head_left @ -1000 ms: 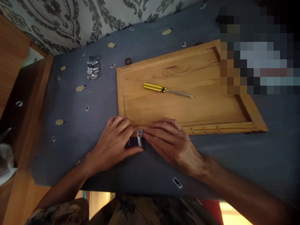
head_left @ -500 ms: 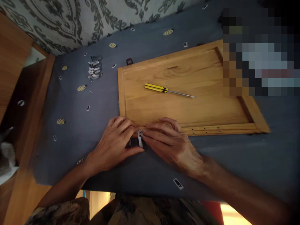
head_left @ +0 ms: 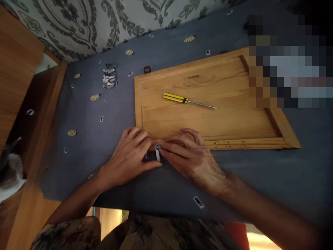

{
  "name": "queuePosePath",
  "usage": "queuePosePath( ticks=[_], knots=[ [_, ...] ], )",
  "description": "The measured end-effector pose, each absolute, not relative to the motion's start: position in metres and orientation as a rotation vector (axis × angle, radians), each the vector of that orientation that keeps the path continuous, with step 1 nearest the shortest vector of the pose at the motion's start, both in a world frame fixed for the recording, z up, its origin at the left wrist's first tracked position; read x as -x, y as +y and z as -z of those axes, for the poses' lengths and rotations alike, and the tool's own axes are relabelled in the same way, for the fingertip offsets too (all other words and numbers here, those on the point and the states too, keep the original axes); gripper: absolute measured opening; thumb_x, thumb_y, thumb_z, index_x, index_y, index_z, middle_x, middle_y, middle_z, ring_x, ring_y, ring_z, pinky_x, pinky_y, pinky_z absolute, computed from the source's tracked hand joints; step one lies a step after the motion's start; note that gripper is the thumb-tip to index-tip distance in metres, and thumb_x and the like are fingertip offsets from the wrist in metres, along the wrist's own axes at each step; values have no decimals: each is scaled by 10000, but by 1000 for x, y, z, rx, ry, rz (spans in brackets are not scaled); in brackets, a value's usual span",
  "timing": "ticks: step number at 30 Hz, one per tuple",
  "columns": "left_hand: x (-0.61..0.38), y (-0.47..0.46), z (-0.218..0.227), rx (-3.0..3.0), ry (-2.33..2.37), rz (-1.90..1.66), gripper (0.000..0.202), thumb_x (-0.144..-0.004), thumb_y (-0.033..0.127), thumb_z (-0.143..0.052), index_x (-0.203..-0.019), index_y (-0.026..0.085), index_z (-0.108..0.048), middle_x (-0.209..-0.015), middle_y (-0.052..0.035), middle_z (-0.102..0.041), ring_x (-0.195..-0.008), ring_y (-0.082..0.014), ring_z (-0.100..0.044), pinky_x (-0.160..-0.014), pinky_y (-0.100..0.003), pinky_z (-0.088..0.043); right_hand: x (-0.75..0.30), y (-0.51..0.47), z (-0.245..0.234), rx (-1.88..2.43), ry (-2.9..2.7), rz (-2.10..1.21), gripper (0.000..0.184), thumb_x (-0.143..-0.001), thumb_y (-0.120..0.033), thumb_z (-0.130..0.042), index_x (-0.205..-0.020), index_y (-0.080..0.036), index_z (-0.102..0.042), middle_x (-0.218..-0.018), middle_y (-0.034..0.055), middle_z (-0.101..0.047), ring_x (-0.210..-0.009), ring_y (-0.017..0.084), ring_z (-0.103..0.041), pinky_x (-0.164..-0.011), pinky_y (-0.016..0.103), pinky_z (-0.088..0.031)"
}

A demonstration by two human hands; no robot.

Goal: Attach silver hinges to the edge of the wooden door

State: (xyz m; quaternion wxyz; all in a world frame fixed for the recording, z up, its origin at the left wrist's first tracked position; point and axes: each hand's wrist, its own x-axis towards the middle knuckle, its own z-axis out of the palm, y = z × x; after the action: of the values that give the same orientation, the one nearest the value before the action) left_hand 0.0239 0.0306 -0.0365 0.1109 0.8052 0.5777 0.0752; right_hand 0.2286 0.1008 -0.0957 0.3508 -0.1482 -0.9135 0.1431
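A small metal hinge (head_left: 158, 155) sits at the near edge of a wooden cabinet door (head_left: 179, 126), towards its left corner. My left hand (head_left: 130, 152) is closed around the hinge from the left, its thumb below and its fingers over the door frame. From the right, the fingertips of my right hand (head_left: 189, 159) press together at the hinge's upper end, by the frame. Parts of the hinge are hidden by my fingers. A yellow-and-black screwdriver (head_left: 175, 98) lies on the door panel, its shaft pointing right.
Several metal hinges (head_left: 110, 77) lie in a pile at the left of the blue patterned tablecloth (head_left: 85, 116). A dark buckle-like piece (head_left: 147, 69) shows at the door's far edge. Small holes mark the near frame. A wooden cabinet (head_left: 20, 52) stands at the left; the upper right is blurred out.
The view has shifted slightly, so the scene lies a little further right. Both hands keep their places at the hinge, which looks slightly tilted compared with before.
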Motion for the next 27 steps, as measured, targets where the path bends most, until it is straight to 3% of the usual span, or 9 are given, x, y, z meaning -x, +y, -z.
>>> queuePosePath(
  ticks=[6, 27],
  knots=[
    [-27, 27, 32, -2363, 1767, -171, 622, -758, 687, -759, -1087, 173, -643, -1109, -90, -674, -1070, -306, -540, -936, -483, -440, -229, 101, 97, 355, -2394, -353, 140, -958, -176, -652, -1065, -221, -730, -1024, 1, -803, -1018, 204, -659, -1062, 491, -393],
    [-29, 21, 43, -2314, 1833, -244, 496, -812, 555, -792, -1071, 167, -625, -1090, -79, -675, -1043, -300, -560, -897, -472, -454, -227, 102, 95, 359, -2372, -306, 155, -1006, -227, -587, -1010, -239, -742, -960, -25, -807, -954, 173, -652, -1054, 422, -411]
  ],
)
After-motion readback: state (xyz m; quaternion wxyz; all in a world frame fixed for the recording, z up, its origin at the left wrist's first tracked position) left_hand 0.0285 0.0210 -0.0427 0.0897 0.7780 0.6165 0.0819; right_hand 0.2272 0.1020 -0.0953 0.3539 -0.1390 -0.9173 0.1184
